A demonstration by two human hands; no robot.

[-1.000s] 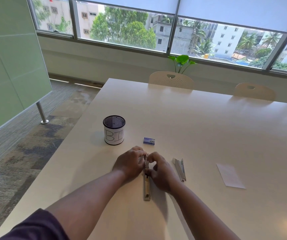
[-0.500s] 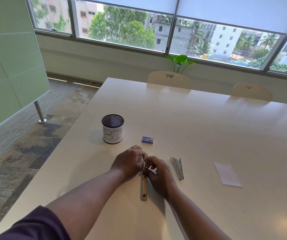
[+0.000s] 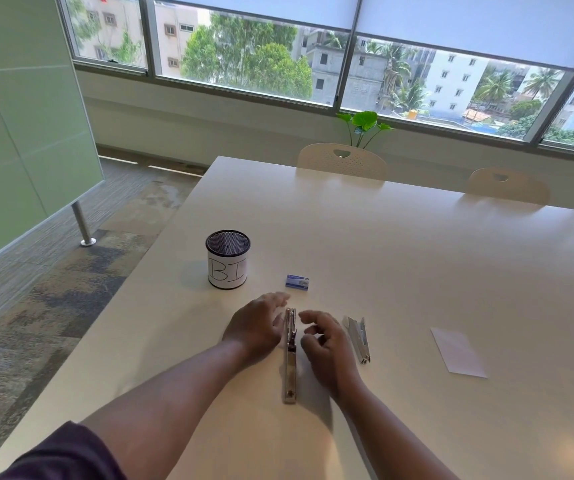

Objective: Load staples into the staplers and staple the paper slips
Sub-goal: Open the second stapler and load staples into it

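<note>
Your hands sit empty, fingers loose, flanking the opened stapler [image 3: 290,355]; it runs near-to-far, left hand [image 3: 257,328] and right hand [image 3: 325,344] equally close.

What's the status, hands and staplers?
Left hand and right hand open, flanking the opened stapler, gripping nothing. Second stapler lies right, staple box beyond, paper slip far right. Nothing in the way.

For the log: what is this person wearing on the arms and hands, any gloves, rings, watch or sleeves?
Both hands, left hand and right hand, are bare: no gloves, rings or watch visible. Both forearms are uncovered. A dark purplish sleeve shows at the left upper arm; the right upper arm is out of frame.
</note>
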